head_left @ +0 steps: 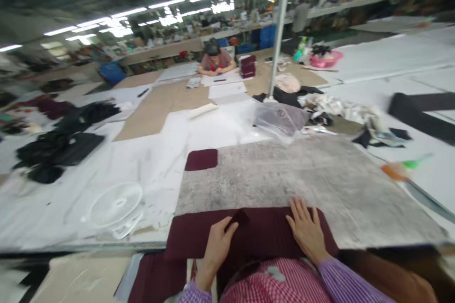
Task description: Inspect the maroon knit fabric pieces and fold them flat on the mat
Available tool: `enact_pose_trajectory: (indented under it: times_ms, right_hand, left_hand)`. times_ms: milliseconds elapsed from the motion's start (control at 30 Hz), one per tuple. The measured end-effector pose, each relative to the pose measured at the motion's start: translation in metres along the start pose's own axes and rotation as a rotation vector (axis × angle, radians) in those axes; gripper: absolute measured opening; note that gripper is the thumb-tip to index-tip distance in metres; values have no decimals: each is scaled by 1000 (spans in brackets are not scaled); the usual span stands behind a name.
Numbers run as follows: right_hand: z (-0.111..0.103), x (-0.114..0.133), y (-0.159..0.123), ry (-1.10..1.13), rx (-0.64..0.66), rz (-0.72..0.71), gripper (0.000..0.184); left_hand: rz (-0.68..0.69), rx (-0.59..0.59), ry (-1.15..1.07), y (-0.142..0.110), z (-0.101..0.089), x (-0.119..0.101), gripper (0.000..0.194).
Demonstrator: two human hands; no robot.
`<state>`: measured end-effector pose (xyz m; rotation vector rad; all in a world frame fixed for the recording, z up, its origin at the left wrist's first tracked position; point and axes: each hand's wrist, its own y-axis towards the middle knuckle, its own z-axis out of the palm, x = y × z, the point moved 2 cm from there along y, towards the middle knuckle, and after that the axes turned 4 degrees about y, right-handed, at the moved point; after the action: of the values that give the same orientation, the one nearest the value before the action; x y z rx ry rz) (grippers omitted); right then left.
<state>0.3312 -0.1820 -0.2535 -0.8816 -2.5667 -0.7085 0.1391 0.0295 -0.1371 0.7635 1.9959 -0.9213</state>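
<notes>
The left hand (221, 241) pinches up a pointed fold of maroon cloth (199, 232) on mottled grey sheeting (270, 175), the right hand (307, 231) spread flat over the fabric.

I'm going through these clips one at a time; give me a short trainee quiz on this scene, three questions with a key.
1. Which grip pinches a raised flap of the long maroon cloth?
2. True or false: the small maroon piece lies at the far-left corner of the grey sheet.
3. What lies left of that sheet, near the table edge? A) pink basin B) white fan C) metal pole

Key: 1. left grip; 2. true; 3. B
</notes>
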Motion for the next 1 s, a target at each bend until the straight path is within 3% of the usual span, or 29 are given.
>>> enact_pose_trajectory:
  times_ms: [167, 300, 433, 533, 600, 667, 733, 800, 867, 1000]
  right_hand:
    - [20, 49, 30, 363, 38, -224, 56]
    - [23, 116, 80, 686, 253, -327, 47]
    - [0, 203, 117, 947, 485, -347, 71]
    - [-28, 263, 130, 1063, 616, -296, 43]
    - [-44, 294, 135, 1293, 697, -113, 45]
    - [-57, 317, 138, 1429, 616, -37, 66]
    - [-68, 333, 137, 1478, 520, -41, 80]
    - [-77, 344, 134, 1469, 484, -55, 71]
    - [-86, 350, 130, 1437, 520, -36, 51]
    - [-99, 356, 130, 1307, 580, -12, 33]
  left_hand:
    - [-32, -366, -550, -31, -55, -21, 48]
    - [61, -505, -795, -57, -84, -45, 44]
    - [134, -583, -988, -81, -97, -57, 38]
    - [160, -727, -986, -94, -106, -60, 38]
    - [176, -793, -1003, -103, -112, -62, 37]
    - [196, -763, -1108, -113, -118, -66, 37]
    - [194, -650, -1271, -124, -123, -71, 36]
    - [156, -538, -1408, -135, -126, -76, 32]
    - [127, -478, -1476, -144, -129, -79, 27]
    - [133, -477, -1480, -156, -136, -78, 23]
